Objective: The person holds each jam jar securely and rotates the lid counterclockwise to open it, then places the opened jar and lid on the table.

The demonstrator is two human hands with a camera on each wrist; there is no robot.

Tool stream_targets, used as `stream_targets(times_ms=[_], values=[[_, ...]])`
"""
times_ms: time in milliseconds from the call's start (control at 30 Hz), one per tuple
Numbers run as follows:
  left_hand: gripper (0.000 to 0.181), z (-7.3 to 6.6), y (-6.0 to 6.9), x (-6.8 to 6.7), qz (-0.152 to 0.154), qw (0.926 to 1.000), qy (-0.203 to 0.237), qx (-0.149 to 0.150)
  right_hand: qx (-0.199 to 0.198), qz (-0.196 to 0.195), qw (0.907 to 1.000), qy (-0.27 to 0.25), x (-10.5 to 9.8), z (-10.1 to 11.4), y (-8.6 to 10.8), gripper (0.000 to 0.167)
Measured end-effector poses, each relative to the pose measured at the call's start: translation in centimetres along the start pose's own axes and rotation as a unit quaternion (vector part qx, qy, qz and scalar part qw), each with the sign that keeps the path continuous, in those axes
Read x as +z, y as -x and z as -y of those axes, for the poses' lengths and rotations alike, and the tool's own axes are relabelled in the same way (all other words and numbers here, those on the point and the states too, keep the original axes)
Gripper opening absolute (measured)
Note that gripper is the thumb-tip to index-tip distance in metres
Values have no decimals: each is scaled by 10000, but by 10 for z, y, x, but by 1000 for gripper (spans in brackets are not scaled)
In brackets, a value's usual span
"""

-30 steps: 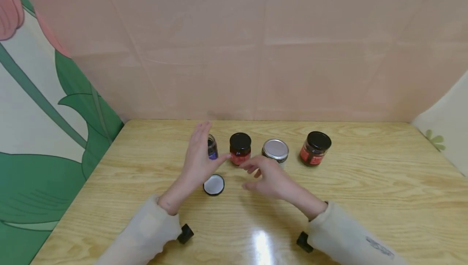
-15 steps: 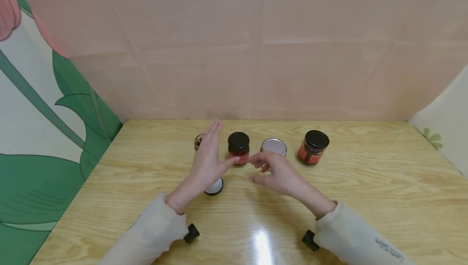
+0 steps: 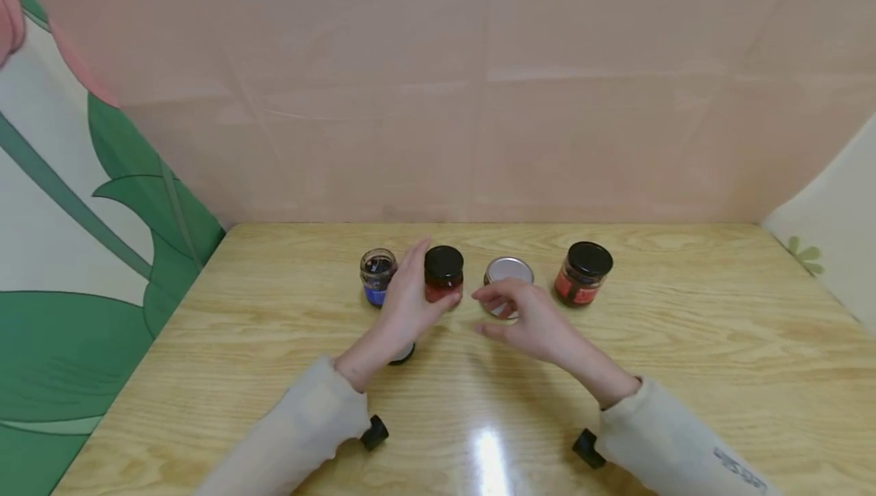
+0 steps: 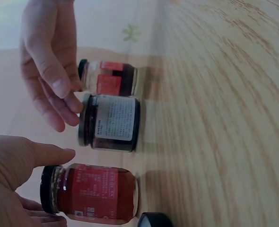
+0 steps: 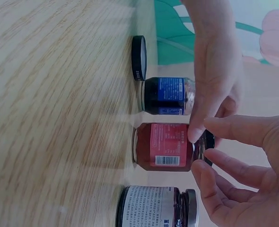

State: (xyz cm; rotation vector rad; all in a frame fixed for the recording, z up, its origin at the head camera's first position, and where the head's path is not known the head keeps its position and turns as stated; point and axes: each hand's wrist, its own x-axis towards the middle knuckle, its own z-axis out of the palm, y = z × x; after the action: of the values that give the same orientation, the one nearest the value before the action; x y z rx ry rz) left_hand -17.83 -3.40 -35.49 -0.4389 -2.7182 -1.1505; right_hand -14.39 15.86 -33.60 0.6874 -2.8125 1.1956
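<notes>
My left hand [image 3: 407,304] is at the left side of a red-labelled jar [image 3: 443,264] with a black lid, thumb in front and straight fingers beside it. In the left wrist view a gap shows between the thumb and the lid of that jar [image 4: 94,194]; finger contact is unclear. My right hand [image 3: 530,322], loosely bent and holding nothing, hovers in front of a silver-lidded jar [image 3: 509,271]. From the right wrist, the fingers of the right hand [image 5: 253,165] appear near the red-labelled jar's lid [image 5: 209,147].
A lidless blue-labelled jar [image 3: 376,283] stands left of my left hand. Its neighbour, a loose black-rimmed lid [image 3: 404,355], lies nearer me, partly hidden by the left wrist. Another black-lidded jar [image 3: 584,275] stands at the right on the wooden table [image 3: 684,344].
My left hand has moved right, from in front of the blue-labelled jar to the red-labelled one, uncovering the open jar. My right hand has shifted slightly right.
</notes>
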Motion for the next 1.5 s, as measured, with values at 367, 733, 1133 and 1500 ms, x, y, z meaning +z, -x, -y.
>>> stream_targets(times_ms=[367,733,1133,1500], values=[[93,10,-5,13,133,9989,220,-386,-60,-111,9999,-9,-2,-3,2,32],[85,22,-10,20,56,9987,377,-324,-64,-104,9999,-10,-1,-4,2,30],[63,24,-9,20,-120,9977,405,-535,-95,-122,9998,-113,4,-8,2,28],[63,23,-7,22,-382,9969,551,-411,-110,-704,9971,-278,3,-5,4,20]])
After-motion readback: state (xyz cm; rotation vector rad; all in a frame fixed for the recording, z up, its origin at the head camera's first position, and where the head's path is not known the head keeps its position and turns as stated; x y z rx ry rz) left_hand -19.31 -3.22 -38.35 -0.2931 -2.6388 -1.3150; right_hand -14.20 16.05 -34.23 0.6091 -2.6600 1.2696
